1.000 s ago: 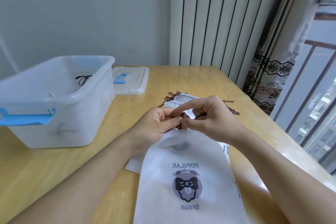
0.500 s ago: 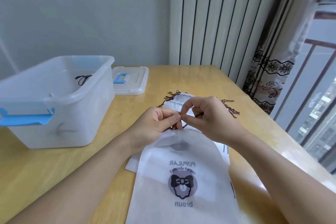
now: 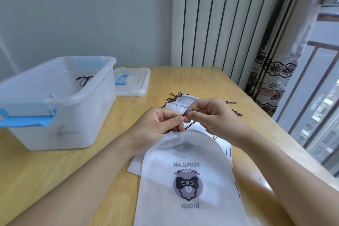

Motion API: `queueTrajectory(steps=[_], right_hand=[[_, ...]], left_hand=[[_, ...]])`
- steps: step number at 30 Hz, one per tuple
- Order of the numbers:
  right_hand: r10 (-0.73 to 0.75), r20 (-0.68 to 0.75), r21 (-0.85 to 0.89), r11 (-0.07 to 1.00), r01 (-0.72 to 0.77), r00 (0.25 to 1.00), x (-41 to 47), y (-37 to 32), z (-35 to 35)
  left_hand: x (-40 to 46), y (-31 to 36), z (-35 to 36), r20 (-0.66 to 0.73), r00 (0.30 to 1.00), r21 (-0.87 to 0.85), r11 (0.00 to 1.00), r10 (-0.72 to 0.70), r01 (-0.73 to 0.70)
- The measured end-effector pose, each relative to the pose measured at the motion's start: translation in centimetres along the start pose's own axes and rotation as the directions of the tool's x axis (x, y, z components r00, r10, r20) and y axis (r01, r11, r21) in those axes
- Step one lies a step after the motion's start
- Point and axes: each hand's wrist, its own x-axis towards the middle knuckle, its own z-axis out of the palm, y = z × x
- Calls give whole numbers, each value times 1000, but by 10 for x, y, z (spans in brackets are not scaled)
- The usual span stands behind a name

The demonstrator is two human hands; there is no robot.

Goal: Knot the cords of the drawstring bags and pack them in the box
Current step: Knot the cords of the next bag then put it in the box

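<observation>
at the centre of the frame i see both hands meeting over the gathered mouth of a white drawstring bag point(image 3: 183, 180), which lies flat on the wooden surface point(image 3: 45, 170) and runs down to the lower edge of the frame, its printed bow-and-bear logo facing up. my left hand point(image 3: 159, 123) pinches the dark cord point(image 3: 189, 125) between thumb and curled fingers right at the bag's puckered neck. my right hand point(image 3: 211, 115) pinches the cord's frayed end between thumb and forefinger, just above and touching the left thumb tip. under this bag more white bags point(image 3: 179, 104) lie stacked, their fringed cords sticking out above the hands. at the left of the frame stands the clear plastic box point(image 3: 60, 115) with blue latches; a knotted cord shows inside it. its lid point(image 3: 135, 82) lies flat just beside it, toward the upper middle. striped curtain point(image 3: 220, 24) hangs behind the surface.
</observation>
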Motion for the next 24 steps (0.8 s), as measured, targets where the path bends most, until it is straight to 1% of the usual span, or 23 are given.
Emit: queueTrajectory(steps=[2,4,6,9,16,19,24], right_hand=[[21,-58,25,999,-20,998,1,1,5],[103,-92,174,981,-86,990,3,2,9],[168,-76,291,947,-139,983,3,3,12],[225,-65,378,907,-185,972,3,1,11],[244,-56,362,909,-208,968,1,-3,11],[287,-50,357,900,-252,957,1,-5,13],[367,-73,413,858,-307,927,0,-9,19]], left_hand=[[0,0,1,0,1000,-9,1000,5,-5],[0,1,2,-1,1000,-14,1000,7,-7],[1,2,2,1,1000,-12,1000,4,-4],[1,2,3,-4,1000,-21,1000,-1,1],[-1,3,2,-19,1000,-27,999,20,-20],[0,2,3,-32,999,-67,997,28,-30],[-1,3,3,-8,1000,-78,997,-16,15]])
